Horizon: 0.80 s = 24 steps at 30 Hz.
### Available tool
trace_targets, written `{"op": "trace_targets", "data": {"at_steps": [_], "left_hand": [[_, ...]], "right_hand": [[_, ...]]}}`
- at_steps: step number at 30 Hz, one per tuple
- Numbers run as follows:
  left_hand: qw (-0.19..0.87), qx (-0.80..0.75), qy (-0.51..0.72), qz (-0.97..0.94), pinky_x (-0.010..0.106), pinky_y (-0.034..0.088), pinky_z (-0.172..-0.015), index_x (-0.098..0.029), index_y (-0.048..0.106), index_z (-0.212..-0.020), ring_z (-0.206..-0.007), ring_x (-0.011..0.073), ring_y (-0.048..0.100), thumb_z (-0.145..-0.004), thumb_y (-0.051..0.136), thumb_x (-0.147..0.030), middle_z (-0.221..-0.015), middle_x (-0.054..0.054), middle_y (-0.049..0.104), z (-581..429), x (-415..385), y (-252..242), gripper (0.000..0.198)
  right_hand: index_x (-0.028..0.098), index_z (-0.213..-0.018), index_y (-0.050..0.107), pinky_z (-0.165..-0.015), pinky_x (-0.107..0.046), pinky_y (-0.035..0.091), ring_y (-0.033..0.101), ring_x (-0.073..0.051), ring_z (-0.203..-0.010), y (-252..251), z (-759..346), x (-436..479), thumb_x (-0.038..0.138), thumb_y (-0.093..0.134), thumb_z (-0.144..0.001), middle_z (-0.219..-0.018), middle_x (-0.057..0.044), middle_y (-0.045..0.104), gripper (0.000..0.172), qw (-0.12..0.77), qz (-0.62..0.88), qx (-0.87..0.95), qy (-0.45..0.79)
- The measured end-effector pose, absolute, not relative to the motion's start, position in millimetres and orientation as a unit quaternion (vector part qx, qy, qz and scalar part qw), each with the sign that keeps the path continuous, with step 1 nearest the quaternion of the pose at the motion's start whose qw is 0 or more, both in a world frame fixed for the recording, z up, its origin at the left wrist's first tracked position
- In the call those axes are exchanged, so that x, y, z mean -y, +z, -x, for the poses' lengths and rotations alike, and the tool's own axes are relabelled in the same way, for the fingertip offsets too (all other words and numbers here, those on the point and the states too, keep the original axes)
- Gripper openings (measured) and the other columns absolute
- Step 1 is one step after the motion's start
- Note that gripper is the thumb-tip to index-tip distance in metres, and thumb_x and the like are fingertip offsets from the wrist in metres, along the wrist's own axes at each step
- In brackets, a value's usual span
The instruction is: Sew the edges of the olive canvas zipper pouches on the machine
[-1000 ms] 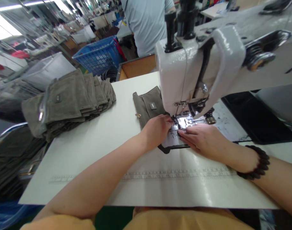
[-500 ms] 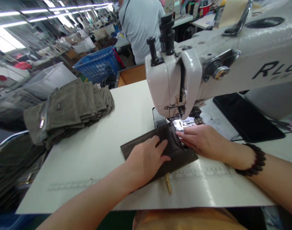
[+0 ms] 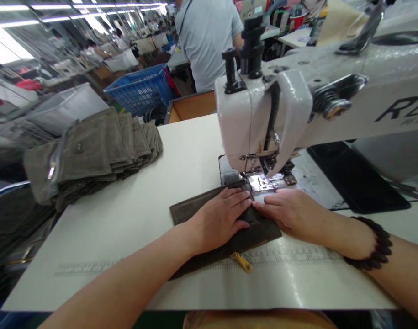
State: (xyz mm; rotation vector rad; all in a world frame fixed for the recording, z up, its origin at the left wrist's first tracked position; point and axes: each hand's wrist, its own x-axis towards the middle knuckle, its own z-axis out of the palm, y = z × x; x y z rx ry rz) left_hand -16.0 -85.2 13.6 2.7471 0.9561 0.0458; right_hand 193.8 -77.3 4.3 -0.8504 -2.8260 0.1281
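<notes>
A dark olive fabric pouch (image 3: 188,211) lies flat on the white table (image 3: 133,214), one corner under the foot of the sewing machine (image 3: 263,119). Its brass zipper pull (image 3: 242,262) sticks out toward me. My left hand (image 3: 219,218) lies flat on the pouch, fingers stretched toward the needle. My right hand (image 3: 291,211) rests flat on the pouch's right end, just in front of the lit needle plate (image 3: 267,182). A dark bead bracelet (image 3: 369,246) circles my right wrist.
A stack of similar olive pouches (image 3: 92,151) sits at the table's left. Behind it stand a clear bin (image 3: 63,107) and a blue basket (image 3: 142,89). A person in a pale shirt (image 3: 205,36) stands beyond the table. A black panel (image 3: 356,178) lies right of the machine.
A second ago both hands pinched a piece at the needle, with an olive pouch behind the machine. A pouch now lies flat before the needle; my left hand slid toward it.
</notes>
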Motion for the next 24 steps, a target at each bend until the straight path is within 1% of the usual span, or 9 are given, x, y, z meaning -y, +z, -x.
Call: {"op": "trace_targets", "data": {"at_steps": [6, 8, 12, 14, 16, 18, 19, 22, 24], "left_hand": [[0.149, -0.337, -0.014, -0.930, 0.034, 0.022, -0.108, -0.010, 0.044, -0.124, -0.126, 0.0190, 0.031, -0.088, 0.043, -0.034, -0.134, 0.008, 0.040, 16.4, 76.7, 20.3, 0.044], [0.158, -0.348, -0.033, -0.924, 0.036, 0.023, -0.107, -0.011, 0.044, -0.124, -0.127, 0.0192, 0.030, -0.089, 0.039, -0.038, -0.135, 0.008, 0.039, 14.8, 80.5, 27.7, 0.045], [0.120, -0.374, -0.060, -0.918, 0.041, 0.032, -0.102, -0.006, 0.045, -0.122, -0.123, 0.0271, 0.036, -0.080, 0.045, -0.054, -0.133, 0.015, 0.039, 8.1, 108.7, 36.7, 0.064], [0.054, -0.373, -0.031, -0.926, 0.039, 0.037, -0.098, -0.002, 0.045, -0.121, -0.118, 0.0278, 0.042, -0.080, 0.051, -0.041, -0.129, 0.018, 0.044, 5.0, 125.6, 32.2, 0.057], [-0.020, -0.362, 0.025, -0.932, 0.035, 0.042, -0.094, 0.001, 0.047, -0.117, -0.113, 0.0256, 0.048, -0.082, 0.047, -0.023, -0.122, 0.019, 0.050, 3.6, 137.2, 24.0, 0.043], [-0.069, -0.344, 0.080, -0.933, 0.032, 0.045, -0.090, 0.003, 0.050, -0.112, -0.107, 0.0237, 0.052, -0.081, 0.041, -0.013, -0.115, 0.020, 0.055, 3.8, 142.1, 16.5, 0.035], [-0.081, -0.339, 0.101, -0.932, 0.031, 0.046, -0.088, 0.004, 0.051, -0.109, -0.103, 0.0234, 0.054, -0.081, 0.039, -0.011, -0.111, 0.020, 0.057, 4.1, 142.5, 14.1, 0.034], [-0.083, -0.335, 0.140, -0.928, 0.032, 0.049, -0.085, 0.003, 0.055, -0.104, -0.096, 0.0236, 0.058, -0.080, 0.038, -0.011, -0.105, 0.019, 0.060, 4.2, 140.7, 13.2, 0.033], [-0.073, -0.347, 0.141, -0.924, 0.034, 0.050, -0.083, 0.001, 0.055, -0.104, -0.096, 0.0246, 0.058, -0.080, 0.039, -0.014, -0.106, 0.019, 0.060, 3.3, 140.0, 15.2, 0.033]], "right_hand": [[0.014, -0.098, 0.059, -0.052, -0.029, 0.025, 0.047, -0.015, -0.056, 1.2, -190.1, 78.8, 0.010, 0.045, -0.076, -0.067, -0.001, 0.057, 0.027, 0.088, 0.307, 0.946, 0.052], [0.015, -0.100, 0.058, -0.052, -0.029, 0.027, 0.049, -0.015, -0.058, 3.1, -190.8, 78.7, 0.010, 0.045, -0.076, -0.070, -0.002, 0.058, 0.028, 0.068, 0.324, 0.941, 0.063], [0.017, -0.108, 0.053, -0.062, -0.027, 0.036, 0.054, -0.016, -0.073, 19.8, -200.3, 78.9, 0.008, 0.048, -0.073, -0.085, -0.003, 0.059, 0.036, 0.040, 0.323, 0.934, 0.146], [0.018, -0.114, 0.048, -0.070, -0.026, 0.039, 0.054, -0.016, -0.084, 31.6, -206.0, 81.3, 0.011, 0.054, -0.073, -0.096, -0.004, 0.057, 0.042, 0.033, 0.297, 0.935, 0.193], [0.018, -0.116, 0.044, -0.073, -0.028, 0.041, 0.053, -0.017, -0.088, 39.7, -208.1, 86.0, 0.019, 0.061, -0.071, -0.102, -0.005, 0.055, 0.048, 0.029, 0.279, 0.939, 0.201], [0.016, -0.110, 0.048, -0.071, -0.031, 0.042, 0.053, -0.020, -0.086, 40.7, -205.2, 92.3, 0.026, 0.066, -0.069, -0.101, -0.007, 0.056, 0.046, 0.042, 0.274, 0.950, 0.145], [0.014, -0.104, 0.051, -0.069, -0.032, 0.042, 0.053, -0.021, -0.082, 38.6, -202.4, 95.7, 0.026, 0.066, -0.070, -0.096, -0.008, 0.057, 0.039, 0.054, 0.269, 0.957, 0.095], [0.011, -0.089, 0.056, -0.064, -0.034, 0.041, 0.053, -0.021, -0.075, 27.9, -194.4, 104.5, 0.017, 0.056, -0.077, -0.086, -0.009, 0.059, 0.014, 0.108, 0.230, 0.965, -0.064], [0.009, -0.086, 0.057, -0.063, -0.033, 0.041, 0.052, -0.020, -0.073, 22.0, -192.4, 108.1, 0.011, 0.048, -0.081, -0.082, -0.010, 0.059, 0.011, 0.141, 0.197, 0.962, -0.126]]}}
